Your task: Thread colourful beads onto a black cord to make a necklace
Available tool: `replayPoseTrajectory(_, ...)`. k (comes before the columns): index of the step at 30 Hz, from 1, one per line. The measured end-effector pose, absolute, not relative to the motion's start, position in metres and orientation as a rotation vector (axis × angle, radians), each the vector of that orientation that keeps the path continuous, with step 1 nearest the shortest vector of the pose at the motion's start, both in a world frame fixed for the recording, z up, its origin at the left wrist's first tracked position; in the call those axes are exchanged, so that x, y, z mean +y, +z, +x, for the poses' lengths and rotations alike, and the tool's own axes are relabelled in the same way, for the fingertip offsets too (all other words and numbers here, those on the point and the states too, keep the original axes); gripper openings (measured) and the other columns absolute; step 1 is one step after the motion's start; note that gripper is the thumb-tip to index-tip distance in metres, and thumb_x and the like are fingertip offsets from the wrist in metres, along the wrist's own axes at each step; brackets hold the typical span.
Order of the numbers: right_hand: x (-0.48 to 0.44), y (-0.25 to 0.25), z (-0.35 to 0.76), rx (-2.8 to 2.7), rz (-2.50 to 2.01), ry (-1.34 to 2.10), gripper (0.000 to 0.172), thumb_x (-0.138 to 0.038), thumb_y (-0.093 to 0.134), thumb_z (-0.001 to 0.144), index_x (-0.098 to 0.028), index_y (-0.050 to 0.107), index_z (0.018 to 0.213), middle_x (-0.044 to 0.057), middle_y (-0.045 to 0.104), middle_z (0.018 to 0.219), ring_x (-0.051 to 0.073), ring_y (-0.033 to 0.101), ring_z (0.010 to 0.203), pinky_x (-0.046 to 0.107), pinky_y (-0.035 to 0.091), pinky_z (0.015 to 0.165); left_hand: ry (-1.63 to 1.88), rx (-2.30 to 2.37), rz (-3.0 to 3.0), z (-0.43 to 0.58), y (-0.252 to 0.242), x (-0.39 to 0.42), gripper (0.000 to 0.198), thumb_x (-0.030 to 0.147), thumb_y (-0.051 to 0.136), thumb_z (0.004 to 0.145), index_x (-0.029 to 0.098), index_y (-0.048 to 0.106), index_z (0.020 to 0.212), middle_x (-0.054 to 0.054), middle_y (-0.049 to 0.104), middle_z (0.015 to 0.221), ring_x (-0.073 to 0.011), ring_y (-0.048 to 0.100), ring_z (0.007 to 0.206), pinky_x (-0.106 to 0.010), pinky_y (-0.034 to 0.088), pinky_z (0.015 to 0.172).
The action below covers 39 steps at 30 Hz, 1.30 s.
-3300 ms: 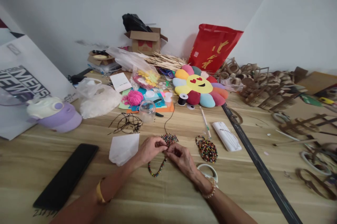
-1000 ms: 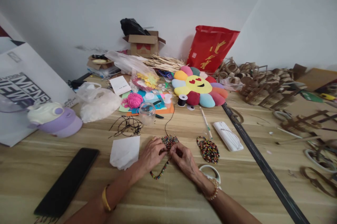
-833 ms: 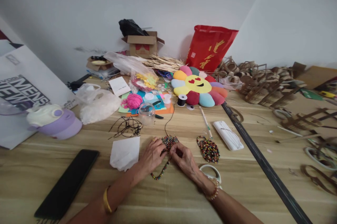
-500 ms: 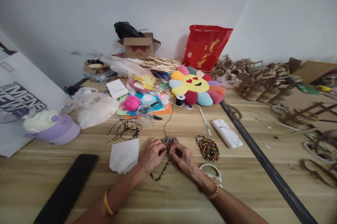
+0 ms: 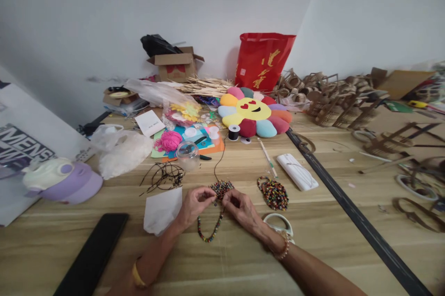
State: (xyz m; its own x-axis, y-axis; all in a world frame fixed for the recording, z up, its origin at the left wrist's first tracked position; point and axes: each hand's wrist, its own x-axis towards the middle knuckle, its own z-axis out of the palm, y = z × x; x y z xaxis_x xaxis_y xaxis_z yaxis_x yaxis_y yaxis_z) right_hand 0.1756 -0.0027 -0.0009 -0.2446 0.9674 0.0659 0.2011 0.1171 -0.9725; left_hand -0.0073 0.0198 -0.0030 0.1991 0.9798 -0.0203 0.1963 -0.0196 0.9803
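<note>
A strand of small multicoloured beads (image 5: pixel 207 239) curves over the wood table, its right end running up to the fingertips of my right hand (image 5: pixel 243 208). Those fingers are pinched together on the strand's end. My left hand (image 5: pixel 194 205) is closed too, thumb and finger meeting at the left edge of a pile of loose-looking beads (image 5: pixel 222 187); whatever sits in that pinch is too small to make out. From behind the pile a thin black cord (image 5: pixel 217 166) leads back to a black thread spool (image 5: pixel 234 132).
A coiled bead string (image 5: pixel 274 194) and white-handled scissors (image 5: pixel 280 222) lie right of my right hand. Left are crumpled white paper (image 5: pixel 162 210), cut black cords (image 5: pixel 163 176) and a black phone-like slab (image 5: pixel 93 254). Behind stand a clear jar (image 5: pixel 188 154) and flower cushion (image 5: pixel 255 111).
My left hand has drawn slightly left, apart from the right hand, its fingers now pinched at the bead pile. The right hand stays nearly in place. The view has shifted slightly.
</note>
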Motion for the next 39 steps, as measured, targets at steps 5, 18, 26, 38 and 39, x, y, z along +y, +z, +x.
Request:
replayPoseTrajectory(5, -0.0022, -0.0021, 0.1761, -1.591, -1.15, 1.221, 0.019, -0.031, 0.056, 0.082, -0.016, 0.056, 0.071, -0.002, 0.048, 0.061, 0.01, 0.041, 0.055, 0.021, 0.032, 0.051, 0.96, 1.156, 1.433, -0.0082, -0.002, 0.0207, 0.017, 0.028, 0.07, 0.066, 0.014, 0.07, 0.075, -0.006, 0.071, 0.076, -0.017, 0.063, 0.072, -0.026, 0.051, 0.07)
replayPoseTrajectory(18, -0.0022, -0.0003, 0.1756, -1.551, -1.154, 1.225, 0.016, -0.029, 0.057, 0.081, -0.016, 0.057, 0.071, -0.003, 0.049, 0.061, 0.01, 0.042, 0.055, 0.021, 0.032, 0.051, 0.952, 1.177, 1.328, -0.0083, 0.0004, 0.0211, 0.022, 0.034, 0.075, 0.063, 0.015, 0.07, 0.073, -0.006, 0.073, 0.076, -0.0189, 0.066, 0.073, -0.029, 0.053, 0.072)
replayPoseTrajectory(26, -0.0017, 0.0002, 0.1759, -1.576, -1.136, 1.223, 0.016, -0.029, 0.056, 0.08, -0.016, 0.055, 0.07, -0.003, 0.049, 0.061, 0.01, 0.041, 0.054, 0.021, 0.031, 0.051, 0.924, 1.143, 1.363, -0.0088, 0.0027, 0.0208, 0.018, 0.03, 0.073, 0.065, 0.015, 0.072, 0.074, -0.007, 0.074, 0.08, -0.02, 0.067, 0.077, -0.03, 0.053, 0.076)
replayPoseTrajectory(38, -0.0015, -0.0016, 0.1764, -1.608, -1.151, 1.227, 0.013, -0.025, 0.053, 0.08, -0.015, 0.055, 0.073, -0.002, 0.049, 0.062, 0.01, 0.041, 0.057, 0.021, 0.031, 0.052, 0.912, 1.121, 1.392, -0.0098, 0.0016, 0.0207, 0.016, 0.027, 0.071, 0.067, 0.014, 0.072, 0.076, -0.007, 0.074, 0.08, -0.0197, 0.067, 0.078, -0.028, 0.052, 0.076)
replayPoseTrajectory(39, -0.0016, -0.0015, 0.1764, -1.609, -1.147, 1.231, 0.014, -0.026, 0.053, 0.08, -0.015, 0.055, 0.073, -0.002, 0.049, 0.062, 0.01, 0.041, 0.057, 0.021, 0.031, 0.052, 0.909, 1.12, 1.391, -0.0097, 0.0013, 0.0205, 0.016, 0.027, 0.071, 0.067, 0.014, 0.072, 0.076, -0.007, 0.074, 0.08, -0.0196, 0.067, 0.078, -0.028, 0.052, 0.076)
